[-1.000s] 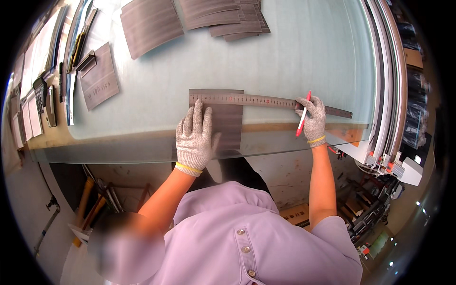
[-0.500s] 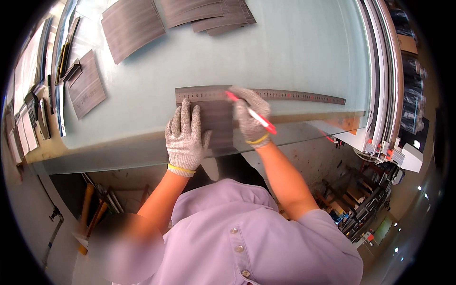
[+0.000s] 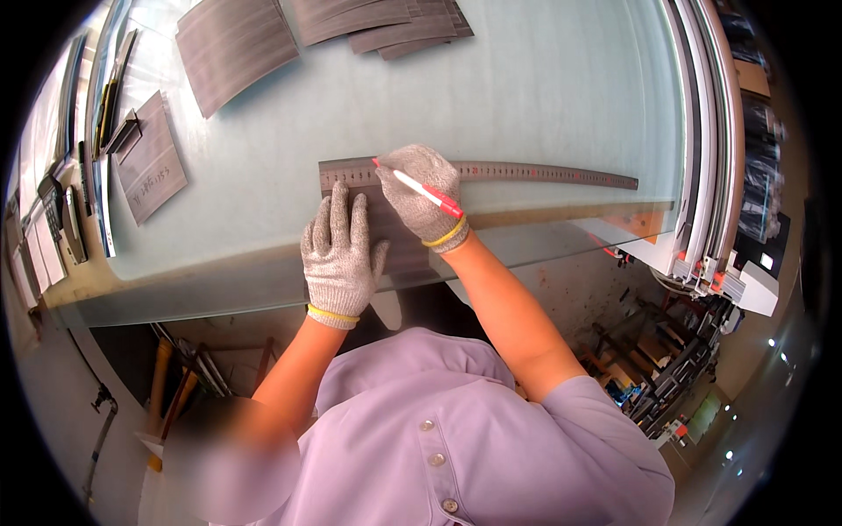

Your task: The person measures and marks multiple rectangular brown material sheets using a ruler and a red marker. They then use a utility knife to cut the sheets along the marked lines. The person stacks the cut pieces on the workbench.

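Looking down from a head-worn camera, a person in a lilac buttoned shirt leans over a pale glass tabletop [image 3: 544, 96]. Both hands wear grey knitted gloves with yellow cuffs. The left hand [image 3: 340, 254] lies flat, fingers spread and grip apart, pressing on a dark grey striped sheet [image 3: 399, 254] near the tabletop's near edge. The right hand [image 3: 423, 195] has its grip closed around a white pen with a red cap [image 3: 419, 188], the tip set at the left part of a long metal ruler [image 3: 526, 173]. The ruler lies across the tabletop along the sheet's far edge and runs well out to the right; the two hands are just beside each other. More striped sheets [image 3: 237, 44] are fanned out at the far side of the tabletop, and a single sheet [image 3: 151, 167] lies apart on the left, beside a row of flat items at the left rim. Stacked white frames [image 3: 702, 158] run along the right side.
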`<state>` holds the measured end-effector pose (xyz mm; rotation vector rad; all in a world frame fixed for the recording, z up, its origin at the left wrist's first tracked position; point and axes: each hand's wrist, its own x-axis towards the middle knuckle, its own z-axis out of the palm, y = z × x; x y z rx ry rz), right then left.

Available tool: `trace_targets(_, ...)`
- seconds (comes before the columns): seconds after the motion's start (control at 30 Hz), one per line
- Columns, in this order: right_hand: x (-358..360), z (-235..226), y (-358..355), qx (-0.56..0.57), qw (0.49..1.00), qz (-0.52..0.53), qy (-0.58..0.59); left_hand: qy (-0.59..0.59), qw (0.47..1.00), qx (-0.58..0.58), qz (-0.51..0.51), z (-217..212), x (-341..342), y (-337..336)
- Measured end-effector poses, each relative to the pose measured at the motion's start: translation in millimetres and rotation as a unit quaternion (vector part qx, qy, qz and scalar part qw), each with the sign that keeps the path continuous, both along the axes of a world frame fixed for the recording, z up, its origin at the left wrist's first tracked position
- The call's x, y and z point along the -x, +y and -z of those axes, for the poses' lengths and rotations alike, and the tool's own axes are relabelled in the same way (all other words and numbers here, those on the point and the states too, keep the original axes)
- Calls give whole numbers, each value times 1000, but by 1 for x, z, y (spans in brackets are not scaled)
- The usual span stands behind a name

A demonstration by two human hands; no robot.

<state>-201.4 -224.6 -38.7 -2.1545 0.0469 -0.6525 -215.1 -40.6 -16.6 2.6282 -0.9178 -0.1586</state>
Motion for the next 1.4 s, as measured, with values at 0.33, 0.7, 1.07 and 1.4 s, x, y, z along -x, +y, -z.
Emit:
trace_targets(0.33,1,0,-2,1,1000,-15,0,3,1000,4,3,-2,-1,0)
trace_targets(0.7,1,2,-2,6,1000,-5,8,1,1000,1,1,-1,0,0)
trace_targets(1.07,35,6,-50,53,982,180,17,-1,1000,-6,-2,-3,0,0)
trace_targets(1.4,245,-34,-93,306,920,22,244,-6,1000,-18,-9,-4,-1,-4)
